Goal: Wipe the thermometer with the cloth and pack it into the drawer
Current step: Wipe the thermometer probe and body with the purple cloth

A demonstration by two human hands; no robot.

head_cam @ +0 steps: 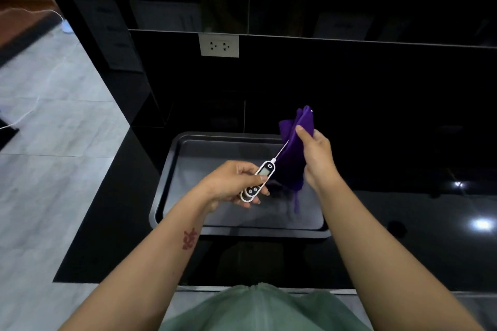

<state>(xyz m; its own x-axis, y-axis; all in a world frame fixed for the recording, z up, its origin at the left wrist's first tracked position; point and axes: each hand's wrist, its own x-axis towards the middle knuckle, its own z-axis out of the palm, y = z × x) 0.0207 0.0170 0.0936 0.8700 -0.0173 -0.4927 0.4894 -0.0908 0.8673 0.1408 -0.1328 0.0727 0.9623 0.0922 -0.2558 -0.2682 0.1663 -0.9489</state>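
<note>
The thermometer (259, 179), white with a dark face and two round buttons, is being held in the air above the near half of a dark tray (172, 158), its thin metal probe slanting up and away to the right. The left hand (232, 184) is gripping its body, the fingers (262, 191) clenched around the lower end while the thumb is pressing along the top. The probe's far end is disappearing into a purple cloth (294, 153), which the right hand (314, 153) is pinching around it, fingers closed on the fabric; loose folds are sticking up above that hand and a tail is hanging down toward the tray. The tray is sitting on the glossy black desk (403, 236), close to its front edge and toward its left corner. Behind it a black wall panel is carrying a white double socket (218, 45). Grey floor tiles (53, 115) are showing past the desk's left edge, and a green garment (258, 309) is filling the bottom of the view.
</note>
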